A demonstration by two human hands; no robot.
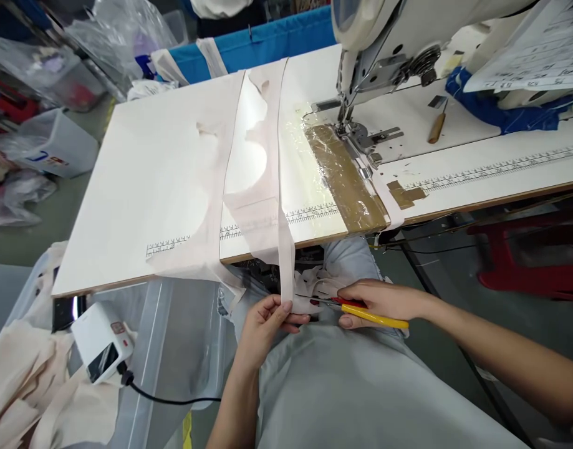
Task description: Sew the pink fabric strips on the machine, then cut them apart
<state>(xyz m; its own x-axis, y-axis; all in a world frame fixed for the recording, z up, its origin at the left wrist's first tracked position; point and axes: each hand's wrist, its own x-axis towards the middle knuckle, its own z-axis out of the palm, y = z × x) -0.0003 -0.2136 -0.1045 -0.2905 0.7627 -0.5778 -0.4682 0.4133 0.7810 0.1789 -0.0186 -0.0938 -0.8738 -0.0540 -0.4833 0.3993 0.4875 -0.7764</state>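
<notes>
Grey cloth (361, 386) fills the foreground at five o'clock. At six, my left grip (266, 323) pinches a narrow pale-pink fabric strip (287, 265) hanging off the white, ruler-marked surface (141, 156); at four, my right grip (385, 297) clasps yellow-and-red-handled metal scissors (375, 316), their blades (320, 301) pointing at the strip.

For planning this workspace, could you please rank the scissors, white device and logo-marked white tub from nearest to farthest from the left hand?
1. Scissors: just right, in the right hand.
2. White device: to the left.
3. Logo-marked white tub: far upper left.
</notes>
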